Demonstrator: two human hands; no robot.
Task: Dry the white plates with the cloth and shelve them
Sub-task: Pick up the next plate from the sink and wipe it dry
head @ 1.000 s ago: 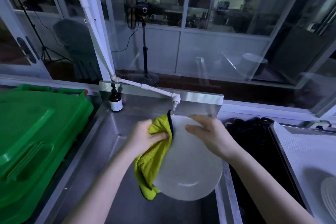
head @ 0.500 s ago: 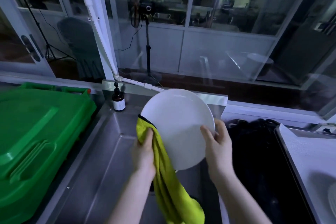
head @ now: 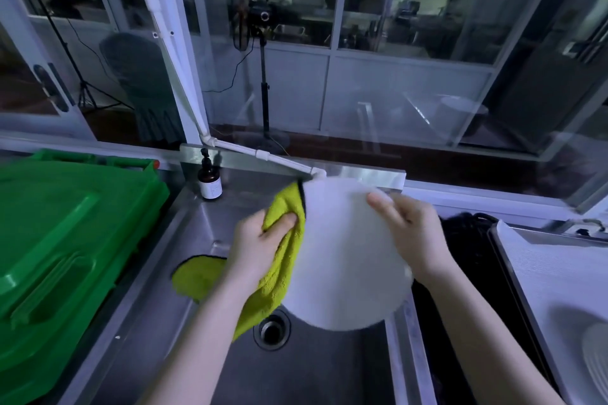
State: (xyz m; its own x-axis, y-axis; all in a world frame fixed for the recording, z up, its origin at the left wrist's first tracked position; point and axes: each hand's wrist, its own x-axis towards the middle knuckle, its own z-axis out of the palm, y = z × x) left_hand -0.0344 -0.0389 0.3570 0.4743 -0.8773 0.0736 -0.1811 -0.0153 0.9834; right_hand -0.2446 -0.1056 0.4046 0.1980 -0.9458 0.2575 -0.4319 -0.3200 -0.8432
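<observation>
A white plate (head: 342, 260) is held above the steel sink (head: 164, 289), its round face turned toward me. My right hand (head: 414, 233) grips the plate's upper right rim, fingers over the face. My left hand (head: 260, 240) grips a yellow-green cloth (head: 283, 260) and presses it against the plate's left edge. The cloth wraps that edge and hangs down toward the drain; one corner trails out behind my left forearm. Another white plate (head: 597, 358) lies at the far right on a white tray.
A green plastic bin (head: 62, 240) fills the left side. A brown pump bottle (head: 209, 179) stands at the sink's back left corner. The drain (head: 271, 330) sits below the plate. A white tap pipe (head: 263, 154) ends just above the plate. The tray (head: 539, 273) lies right.
The plate has been turned and lowered over the sink. My right hand shifted from the lower right rim to the upper right. My left hand moved the cloth up along the left edge.
</observation>
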